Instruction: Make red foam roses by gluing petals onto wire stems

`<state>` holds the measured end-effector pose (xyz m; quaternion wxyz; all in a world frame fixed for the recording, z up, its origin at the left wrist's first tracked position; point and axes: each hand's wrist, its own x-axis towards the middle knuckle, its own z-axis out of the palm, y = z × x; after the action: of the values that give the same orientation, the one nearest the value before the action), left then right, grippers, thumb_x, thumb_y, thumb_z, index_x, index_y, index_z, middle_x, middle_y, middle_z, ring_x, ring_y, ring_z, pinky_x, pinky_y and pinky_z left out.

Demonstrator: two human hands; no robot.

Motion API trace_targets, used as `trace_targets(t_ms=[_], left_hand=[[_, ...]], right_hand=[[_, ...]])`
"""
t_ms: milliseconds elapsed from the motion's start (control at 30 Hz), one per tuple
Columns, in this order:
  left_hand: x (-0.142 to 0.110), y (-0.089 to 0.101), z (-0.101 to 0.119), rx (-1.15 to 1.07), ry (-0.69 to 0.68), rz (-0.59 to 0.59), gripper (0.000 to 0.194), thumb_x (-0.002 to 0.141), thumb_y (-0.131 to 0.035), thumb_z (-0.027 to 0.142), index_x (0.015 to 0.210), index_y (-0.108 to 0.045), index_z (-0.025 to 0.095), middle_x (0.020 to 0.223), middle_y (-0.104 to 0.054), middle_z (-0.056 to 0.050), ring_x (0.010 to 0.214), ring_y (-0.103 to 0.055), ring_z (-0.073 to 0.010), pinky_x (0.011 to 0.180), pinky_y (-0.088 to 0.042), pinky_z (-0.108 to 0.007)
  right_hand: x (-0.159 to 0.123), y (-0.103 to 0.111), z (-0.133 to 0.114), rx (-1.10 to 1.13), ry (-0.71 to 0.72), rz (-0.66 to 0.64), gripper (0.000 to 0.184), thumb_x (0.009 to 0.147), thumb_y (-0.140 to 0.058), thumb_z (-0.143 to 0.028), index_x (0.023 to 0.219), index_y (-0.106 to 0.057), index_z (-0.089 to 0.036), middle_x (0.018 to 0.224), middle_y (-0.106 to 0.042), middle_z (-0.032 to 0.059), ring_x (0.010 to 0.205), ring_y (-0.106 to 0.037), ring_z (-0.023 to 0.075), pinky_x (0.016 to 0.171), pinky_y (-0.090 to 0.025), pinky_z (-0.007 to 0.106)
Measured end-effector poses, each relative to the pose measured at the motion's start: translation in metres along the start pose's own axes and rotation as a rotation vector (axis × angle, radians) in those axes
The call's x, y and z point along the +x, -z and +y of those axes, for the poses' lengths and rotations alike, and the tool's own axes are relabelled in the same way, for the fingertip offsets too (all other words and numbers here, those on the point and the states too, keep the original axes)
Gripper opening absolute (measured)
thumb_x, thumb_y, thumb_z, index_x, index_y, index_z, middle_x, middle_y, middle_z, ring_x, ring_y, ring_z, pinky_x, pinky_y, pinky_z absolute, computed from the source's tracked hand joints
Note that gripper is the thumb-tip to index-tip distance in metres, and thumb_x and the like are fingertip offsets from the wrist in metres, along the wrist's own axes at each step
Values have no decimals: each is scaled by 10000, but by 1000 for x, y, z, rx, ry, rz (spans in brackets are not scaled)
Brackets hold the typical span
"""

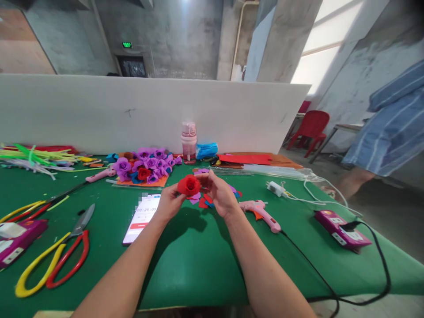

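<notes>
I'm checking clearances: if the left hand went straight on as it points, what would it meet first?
The left hand would meet the red flower first, right at its fingers. Past that, the right hand seems nearest, though depth is unclear.

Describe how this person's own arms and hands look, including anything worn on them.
The left forearm and right forearm are bare to the picture's bottom edge, with no sleeves in view. The left hand and right hand are ungloved. No watch, bracelet or marking shows; a ring would be hard to make out.
</notes>
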<state>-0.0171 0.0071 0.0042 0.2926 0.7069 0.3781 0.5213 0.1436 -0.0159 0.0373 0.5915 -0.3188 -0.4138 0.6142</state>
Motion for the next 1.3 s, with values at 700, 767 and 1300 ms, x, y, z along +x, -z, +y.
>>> trace_targets(t_ms=[700, 767, 1300], left_hand=[[4, -4, 9, -239, 202, 102, 245, 613, -760, 373, 734, -717, 164, 584, -664, 8, 553, -607, -141, 577, -511, -264], [3, -4, 10, -241, 175, 79, 259, 610, -760, 385, 743, -722, 166, 614, -675, 2, 578, -606, -144, 591, -513, -270], [2, -5, 5, -343, 212, 70, 191, 645, -740, 316, 736, -687, 156, 574, -595, 23, 532, -513, -94, 544, -426, -222]], right_hand=[[2, 0, 8, -8, -81, 59, 305, 604, -726, -428, 757, -681, -168, 618, -598, -24, 528, -506, 82, 584, -414, 251], [2, -1, 8, -16, -82, 67, 294, 602, -728, -423, 742, -669, -171, 611, -596, -27, 519, -499, 82, 578, -413, 252], [2, 0, 10, -30, -42, 129, 271, 568, -754, -385, 715, -660, -178, 589, -588, -34, 502, -499, 75, 521, -402, 223]])
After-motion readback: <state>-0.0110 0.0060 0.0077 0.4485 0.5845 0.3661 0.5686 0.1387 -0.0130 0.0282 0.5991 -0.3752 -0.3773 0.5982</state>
